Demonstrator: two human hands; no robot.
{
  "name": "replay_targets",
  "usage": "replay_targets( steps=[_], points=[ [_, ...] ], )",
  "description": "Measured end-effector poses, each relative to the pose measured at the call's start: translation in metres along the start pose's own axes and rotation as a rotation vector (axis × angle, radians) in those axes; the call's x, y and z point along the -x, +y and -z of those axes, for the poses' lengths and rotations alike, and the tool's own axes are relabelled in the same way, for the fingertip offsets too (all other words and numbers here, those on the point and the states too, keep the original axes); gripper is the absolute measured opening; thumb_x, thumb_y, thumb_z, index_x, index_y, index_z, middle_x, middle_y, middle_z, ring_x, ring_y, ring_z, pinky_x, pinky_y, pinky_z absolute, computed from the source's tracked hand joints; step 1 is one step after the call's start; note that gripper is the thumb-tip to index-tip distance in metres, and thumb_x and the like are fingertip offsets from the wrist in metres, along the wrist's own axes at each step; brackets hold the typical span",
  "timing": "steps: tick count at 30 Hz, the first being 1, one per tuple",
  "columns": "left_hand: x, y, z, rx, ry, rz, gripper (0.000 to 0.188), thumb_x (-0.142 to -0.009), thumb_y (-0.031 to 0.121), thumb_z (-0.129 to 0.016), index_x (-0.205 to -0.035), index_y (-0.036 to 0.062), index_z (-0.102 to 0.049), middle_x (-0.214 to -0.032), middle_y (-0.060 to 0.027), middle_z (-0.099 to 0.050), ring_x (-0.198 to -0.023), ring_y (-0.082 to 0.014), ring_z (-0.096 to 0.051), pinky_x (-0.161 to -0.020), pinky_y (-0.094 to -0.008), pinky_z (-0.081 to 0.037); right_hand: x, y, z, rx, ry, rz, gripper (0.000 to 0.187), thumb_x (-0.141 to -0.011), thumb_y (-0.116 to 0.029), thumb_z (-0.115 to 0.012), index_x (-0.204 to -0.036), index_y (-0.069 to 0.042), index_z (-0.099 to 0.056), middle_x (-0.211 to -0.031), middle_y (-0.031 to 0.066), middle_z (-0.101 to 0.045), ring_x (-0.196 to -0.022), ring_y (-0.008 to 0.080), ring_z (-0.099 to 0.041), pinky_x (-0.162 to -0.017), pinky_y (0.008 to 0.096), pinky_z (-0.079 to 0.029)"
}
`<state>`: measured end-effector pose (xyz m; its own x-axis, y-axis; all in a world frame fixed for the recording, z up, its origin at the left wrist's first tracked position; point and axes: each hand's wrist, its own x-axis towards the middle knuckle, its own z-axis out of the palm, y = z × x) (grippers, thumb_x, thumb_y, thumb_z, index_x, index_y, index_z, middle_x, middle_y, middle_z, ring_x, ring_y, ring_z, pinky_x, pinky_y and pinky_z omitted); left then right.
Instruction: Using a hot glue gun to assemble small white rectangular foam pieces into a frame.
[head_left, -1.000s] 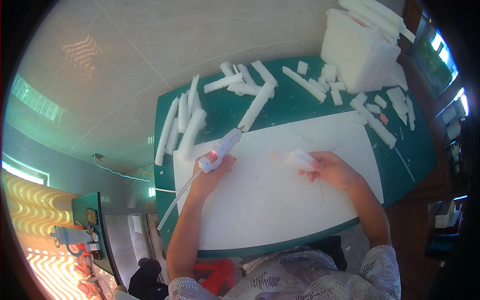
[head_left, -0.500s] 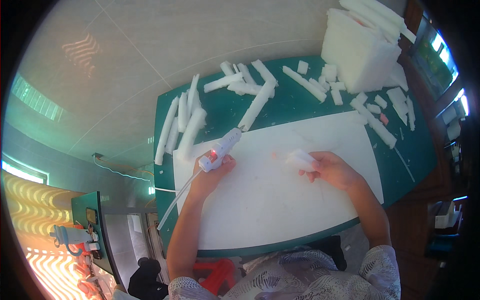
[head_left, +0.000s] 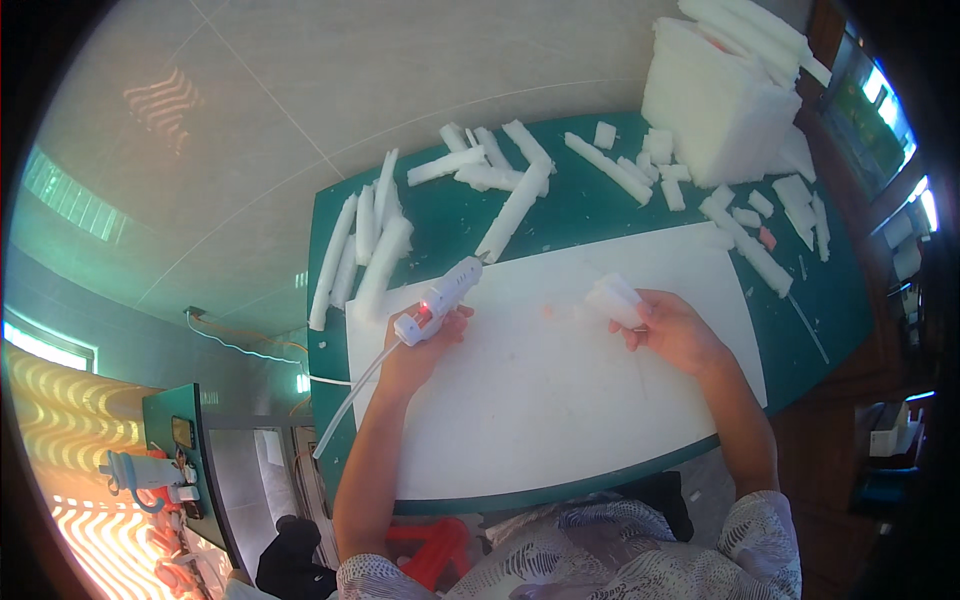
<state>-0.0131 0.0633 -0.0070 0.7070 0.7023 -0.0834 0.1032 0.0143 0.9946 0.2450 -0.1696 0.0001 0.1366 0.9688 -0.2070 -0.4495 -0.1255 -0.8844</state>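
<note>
My left hand grips a white glue gun with a small red light on its body and its nozzle pointing up and right over a large white sheet. A white cord trails from the gun off the table's left edge. My right hand holds a small white foam block just above the sheet, to the right of the gun. The sheet lies on a green table.
Long white foam strips lie at the table's back left, more strips at the back middle. A big stack of white foam stands at the back right, with several small foam pieces scattered near it. Pale tiled floor surrounds the table.
</note>
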Motion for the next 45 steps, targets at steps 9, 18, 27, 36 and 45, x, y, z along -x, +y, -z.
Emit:
replay_targets(
  steps=[9,18,27,36,45],
  points=[
    [-0.0001,-0.0004,-0.0006,0.003,0.021,0.039,0.008,-0.084,0.002,-0.069,-0.091,-0.0013,-0.067,-0.097,-0.0123,-0.07,-0.075,-0.0135,-0.063,-0.069,-0.0275,-0.053,0.0005,-0.0016,-0.0033,0.029,0.03,-0.027,0.053,-0.094,-0.042,-0.059,-0.121,0.003,-0.056,-0.102,0.0099,-0.061,-0.079,0.0139,-0.054,-0.077,0.0295,-0.045],
    [-0.0002,-0.0026,0.0027,0.001,-0.04,0.019,0.01,-0.082,0.002,-0.072,-0.09,0.0,-0.066,-0.097,-0.0121,-0.07,-0.078,-0.0144,-0.064,-0.071,-0.0277,-0.054,0.0,0.0017,0.0018,-0.021,0.0,-0.044,0.047,-0.098,-0.033,-0.057,-0.129,0.002,-0.054,-0.106,0.0108,-0.064,-0.078,0.0124,-0.051,-0.081,0.0285,-0.045],
    [0.0001,-0.0011,0.0019,-0.017,-0.064,0.007,0.01,-0.085,0.007,-0.07,-0.091,0.0005,-0.065,-0.092,-0.0096,-0.068,-0.077,-0.0136,-0.063,-0.071,-0.0279,-0.052,0.0004,0.0012,0.0002,-0.007,0.009,-0.049,0.047,-0.097,-0.033,-0.057,-0.129,0.002,-0.054,-0.107,0.0114,-0.065,-0.079,0.0124,-0.052,-0.08,0.0285,-0.046],
    [0.0013,-0.0033,0.005,-0.049,-0.065,0.01,0.011,-0.085,0.01,-0.071,-0.089,0.0023,-0.064,-0.087,-0.007,-0.067,-0.077,-0.0124,-0.061,-0.071,-0.0284,-0.05,0.0,0.001,0.0005,-0.012,0.0,-0.063,0.046,-0.098,-0.031,-0.057,-0.128,0.002,-0.054,-0.107,0.0118,-0.065,-0.079,0.013,-0.053,-0.081,0.0293,-0.046],
    [0.0009,-0.0029,0.0039,-0.006,-0.054,0.006,0.012,-0.081,0.006,-0.073,-0.087,0.0042,-0.063,-0.089,-0.0058,-0.067,-0.081,-0.012,-0.06,-0.074,-0.0274,-0.048,-0.0004,0.0005,0.0002,0.001,0.001,-0.07,0.045,-0.099,-0.031,-0.055,-0.129,0.002,-0.053,-0.107,0.0116,-0.065,-0.079,0.0131,-0.053,-0.081,0.0295,-0.046]
  ],
)
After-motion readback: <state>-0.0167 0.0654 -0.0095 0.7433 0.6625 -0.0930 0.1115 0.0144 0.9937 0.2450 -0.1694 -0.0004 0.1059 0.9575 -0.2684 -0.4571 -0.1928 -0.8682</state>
